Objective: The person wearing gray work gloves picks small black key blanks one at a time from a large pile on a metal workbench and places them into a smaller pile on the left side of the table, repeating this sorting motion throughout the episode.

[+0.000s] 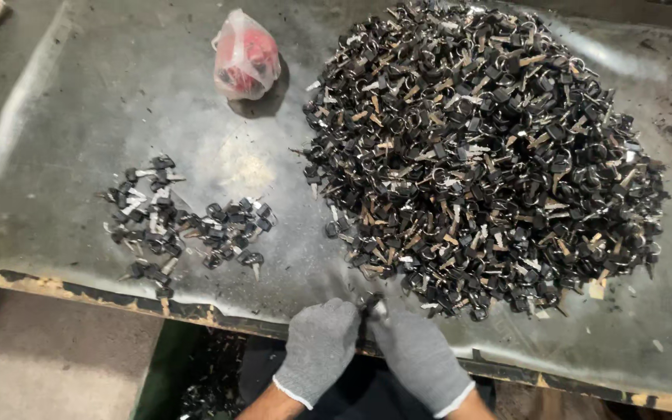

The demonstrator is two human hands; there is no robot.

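Your two gloved hands met at the near edge of the worktable (79, 101), a little right of its middle. Your left hand (319, 346) and your right hand (418, 354) were both closed narrowly around one small dark key (370, 305), which sat pinched between the fingertips of both, so neither hand was nearer than the other. Only the top of the key showed above the gloves; its long axis seemed to run away from you, toward the far edge, but I could not tell this for sure, because the gloves hid most of it. Just beyond your fingers, toward the far right corner, lay the big pile of keys (484, 155), black heads and metal blades mixed together, and its near rim almost touched your right hand. The small group of keys (184, 222) lay well apart on your left side, close to the near edge, so your left hand was the nearer one to it. A pink plastic bag (246, 56) with something red inside stood close to the far edge, between the two heaps and apart from both.
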